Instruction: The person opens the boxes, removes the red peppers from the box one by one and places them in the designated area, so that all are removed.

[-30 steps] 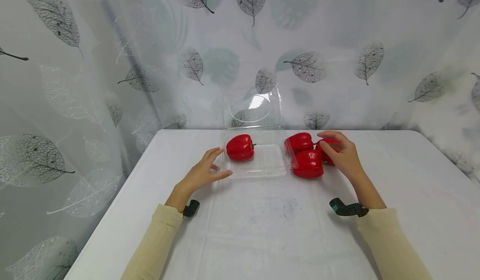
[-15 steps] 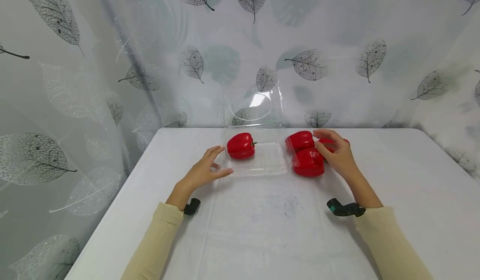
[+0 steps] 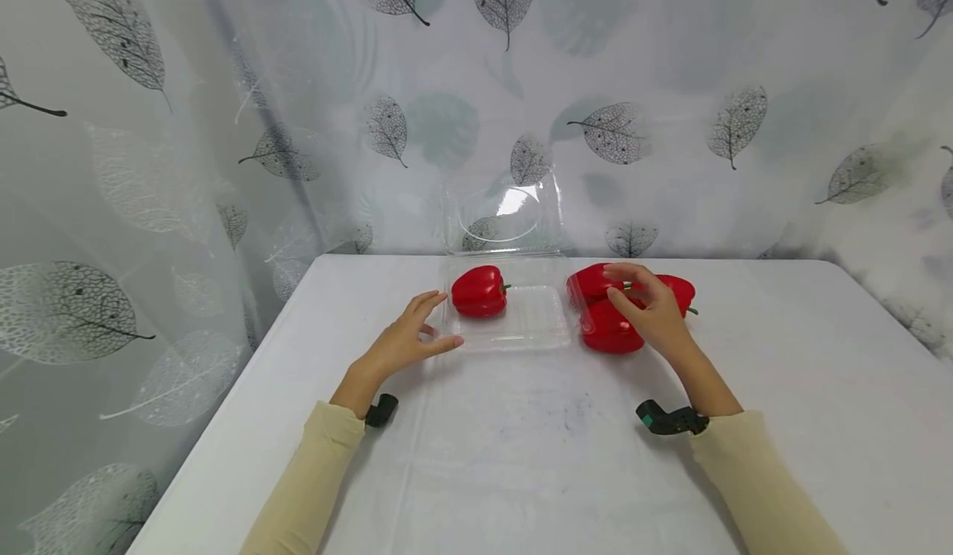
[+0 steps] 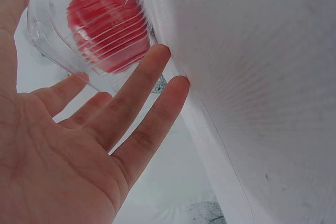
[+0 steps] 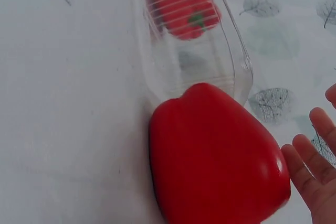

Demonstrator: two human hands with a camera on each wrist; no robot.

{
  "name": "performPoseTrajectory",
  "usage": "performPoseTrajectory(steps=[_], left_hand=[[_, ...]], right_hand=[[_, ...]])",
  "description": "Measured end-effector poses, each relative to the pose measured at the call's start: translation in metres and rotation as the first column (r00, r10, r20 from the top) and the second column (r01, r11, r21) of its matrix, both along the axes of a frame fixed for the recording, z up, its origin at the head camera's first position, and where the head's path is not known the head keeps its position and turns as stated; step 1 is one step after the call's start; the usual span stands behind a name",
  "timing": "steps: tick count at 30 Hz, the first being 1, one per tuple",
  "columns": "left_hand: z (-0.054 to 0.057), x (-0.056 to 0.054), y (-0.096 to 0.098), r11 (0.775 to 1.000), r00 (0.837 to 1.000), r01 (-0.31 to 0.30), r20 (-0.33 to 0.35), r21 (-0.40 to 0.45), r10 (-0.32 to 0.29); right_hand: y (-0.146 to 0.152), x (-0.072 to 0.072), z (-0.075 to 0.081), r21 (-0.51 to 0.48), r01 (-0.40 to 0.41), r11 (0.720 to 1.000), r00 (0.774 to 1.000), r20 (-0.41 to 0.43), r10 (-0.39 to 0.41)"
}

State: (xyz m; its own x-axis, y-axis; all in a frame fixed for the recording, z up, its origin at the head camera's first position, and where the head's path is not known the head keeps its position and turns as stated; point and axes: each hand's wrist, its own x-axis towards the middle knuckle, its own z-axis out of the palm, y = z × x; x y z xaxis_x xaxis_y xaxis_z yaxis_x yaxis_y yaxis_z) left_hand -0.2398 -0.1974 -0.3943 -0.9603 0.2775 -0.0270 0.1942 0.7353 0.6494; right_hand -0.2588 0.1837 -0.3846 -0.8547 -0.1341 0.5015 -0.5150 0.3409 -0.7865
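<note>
A clear plastic clamshell box (image 3: 536,342) stands at the back of the table with its lid (image 3: 500,216) raised. One red bell pepper (image 3: 478,292) lies in its left part. My left hand (image 3: 398,342) is at the box's left front corner, fingers spread and thumb along the front; the left wrist view shows the fingers (image 4: 142,114) beside the clear wall. Right of the box, three more red bell peppers lie together: a back one (image 3: 591,280), a front one (image 3: 610,327) and a right one (image 3: 679,290). Over them is my right hand (image 3: 655,315), thumb and fingers apart, partly hiding them.
A white cloth covers the table (image 3: 521,456). Behind it hangs a pale curtain (image 3: 670,42) printed with leaves. A black wrist camera (image 3: 670,418) sits on the right wrist, and another black camera (image 3: 381,411) on the left.
My right hand has moved left from the right pepper to over the back and front ones. The right pepper has shifted right, its stem now showing at the right. My left hand stays put.
</note>
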Motion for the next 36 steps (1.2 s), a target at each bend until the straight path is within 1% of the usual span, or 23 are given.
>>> performPoseTrajectory(steps=[3,8,15,20,25,32,34,36], left_hand=[[-0.001,0.0,-0.001,1.0,1.0,0.002,-0.002,0.0,-0.002],[-0.001,0.0,-0.001,1.0,1.0,-0.001,-0.002,0.0,0.001],[-0.002,-0.001,0.0,1.0,1.0,-0.002,0.007,0.0,0.002],[-0.003,-0.003,0.001,1.0,1.0,-0.004,0.006,-0.005,0.004],[-0.002,-0.003,0.001,1.0,1.0,-0.001,-0.001,-0.007,0.001],[-0.001,-0.002,0.0,1.0,1.0,-0.006,0.005,-0.004,0.006],[-0.001,-0.002,0.0,1.0,1.0,-0.007,0.008,-0.006,0.007],[-0.001,-0.002,-0.001,1.0,1.0,-0.007,0.008,-0.01,0.007]], right_hand=[[-0.006,0.001,0.001,0.005,-0.012,1.0,0.999,0.031,0.012],[-0.011,0.0,0.002,0.028,-0.012,1.0,0.997,0.082,0.01],[-0.016,-0.003,-0.002,0.014,-0.05,0.999,0.991,0.126,0.048],[-0.022,-0.001,0.001,0.022,-0.067,0.998,0.989,0.132,0.063],[-0.027,-0.001,0.002,0.053,-0.078,0.996,0.989,0.133,0.07],[-0.036,-0.004,0.0,0.069,-0.1,0.993,0.987,0.133,0.091],[-0.041,-0.003,0.002,0.061,-0.111,0.992,0.987,0.126,0.103],[-0.047,0.002,0.008,0.06,-0.125,0.99,0.987,0.112,0.118]])
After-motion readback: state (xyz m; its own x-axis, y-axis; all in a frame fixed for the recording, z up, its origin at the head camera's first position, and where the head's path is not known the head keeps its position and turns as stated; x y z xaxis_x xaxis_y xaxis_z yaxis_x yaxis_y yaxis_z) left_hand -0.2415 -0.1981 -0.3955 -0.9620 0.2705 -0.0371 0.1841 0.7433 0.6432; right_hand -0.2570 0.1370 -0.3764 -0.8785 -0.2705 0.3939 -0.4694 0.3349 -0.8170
